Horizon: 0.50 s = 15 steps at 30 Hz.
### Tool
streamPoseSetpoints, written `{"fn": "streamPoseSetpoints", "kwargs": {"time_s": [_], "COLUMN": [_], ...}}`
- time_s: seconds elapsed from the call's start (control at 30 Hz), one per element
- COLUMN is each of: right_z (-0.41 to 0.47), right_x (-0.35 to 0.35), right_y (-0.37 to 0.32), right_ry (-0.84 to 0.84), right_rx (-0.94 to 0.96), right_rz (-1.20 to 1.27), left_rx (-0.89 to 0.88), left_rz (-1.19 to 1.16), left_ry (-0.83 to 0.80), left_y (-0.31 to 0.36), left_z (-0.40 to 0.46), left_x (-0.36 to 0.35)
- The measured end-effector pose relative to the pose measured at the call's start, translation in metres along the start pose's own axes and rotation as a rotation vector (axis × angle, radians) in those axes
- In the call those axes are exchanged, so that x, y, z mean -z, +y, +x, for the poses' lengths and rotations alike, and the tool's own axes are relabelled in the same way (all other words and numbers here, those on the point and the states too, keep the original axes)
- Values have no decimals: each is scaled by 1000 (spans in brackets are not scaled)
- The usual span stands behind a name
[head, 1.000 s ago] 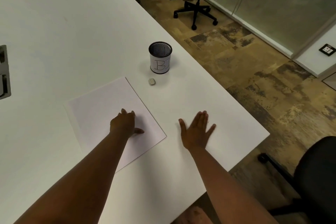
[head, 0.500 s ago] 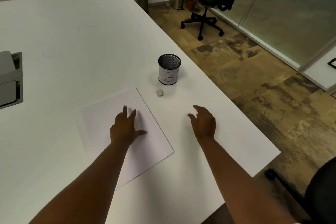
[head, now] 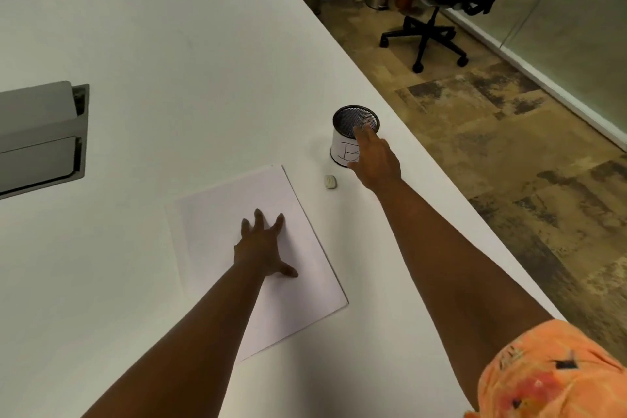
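Black wire-mesh cylindrical pen cup (head: 343, 146) with white paper label stands upright near right edge of white table (head: 169, 61), at 1 o'clock from white paper sheet (head: 230, 200). Right hand (head: 376, 163): fingers extended at near rim, gripping nothing (contact unclear). Left hand (head: 261, 248): splayed flat on sheet. Small grey oval eraser (head: 330, 181) at 7 o'clock of cup. Cup likely light, stiff, tippy, label slick. Best wrap fingers round mid-wall.

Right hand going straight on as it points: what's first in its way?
The cup: the right hand points at its rim, seemingly close, though depth is unclear. The eraser lies off that line.
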State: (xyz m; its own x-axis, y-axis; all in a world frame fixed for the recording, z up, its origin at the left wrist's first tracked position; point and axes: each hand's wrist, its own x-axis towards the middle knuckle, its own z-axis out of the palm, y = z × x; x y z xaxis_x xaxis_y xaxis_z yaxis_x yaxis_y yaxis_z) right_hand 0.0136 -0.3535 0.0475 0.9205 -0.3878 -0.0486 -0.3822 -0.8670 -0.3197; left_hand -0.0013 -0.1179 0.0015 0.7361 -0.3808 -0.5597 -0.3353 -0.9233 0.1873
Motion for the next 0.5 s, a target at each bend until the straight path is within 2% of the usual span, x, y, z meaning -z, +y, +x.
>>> {"fn": "streamPoseSetpoints", "kwargs": {"time_s": [0.07,0.27,0.5], "right_z": [3,2,-29], "right_x": [-5,-4,-3], "right_y": [1,1,21], "right_ry": [-42,157,171], "right_rx": [5,36,-2], "right_rz": [42,-10,248], "left_rx": [4,9,19], "left_rz": [-3,9,-33], "left_ry": [-1,6,-17], "left_y": [0,0,1], "left_z": [1,2,3], "left_x": [0,-1,-2]}}
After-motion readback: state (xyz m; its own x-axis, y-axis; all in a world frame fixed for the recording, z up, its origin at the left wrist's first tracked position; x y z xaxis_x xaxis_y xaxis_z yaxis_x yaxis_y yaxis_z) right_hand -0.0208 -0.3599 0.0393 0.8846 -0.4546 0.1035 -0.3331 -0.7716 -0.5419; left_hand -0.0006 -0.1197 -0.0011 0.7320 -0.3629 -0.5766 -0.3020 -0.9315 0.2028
